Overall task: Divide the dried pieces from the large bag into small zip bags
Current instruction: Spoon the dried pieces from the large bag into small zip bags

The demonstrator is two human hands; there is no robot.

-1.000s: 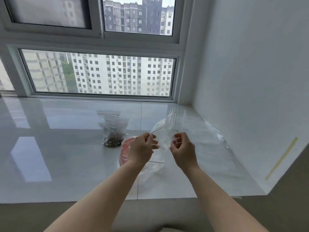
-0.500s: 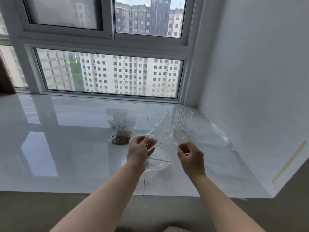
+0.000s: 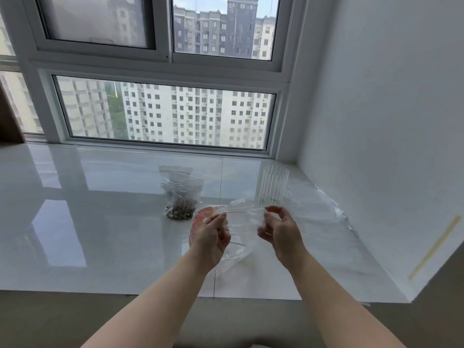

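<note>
While raised above the sill (image 3: 100,222), an empty zip bag (image 3: 242,222) is pinched at its red-lined mouth by the left hand (image 3: 211,237) and right hand (image 3: 282,234). Filled bags (image 3: 182,197) are stacked behind, left of a ribbed glass (image 3: 272,185).

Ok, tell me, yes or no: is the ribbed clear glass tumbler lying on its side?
No, the ribbed clear glass tumbler stands upright on the glossy white counter, open rim up, behind the right hand.
</note>
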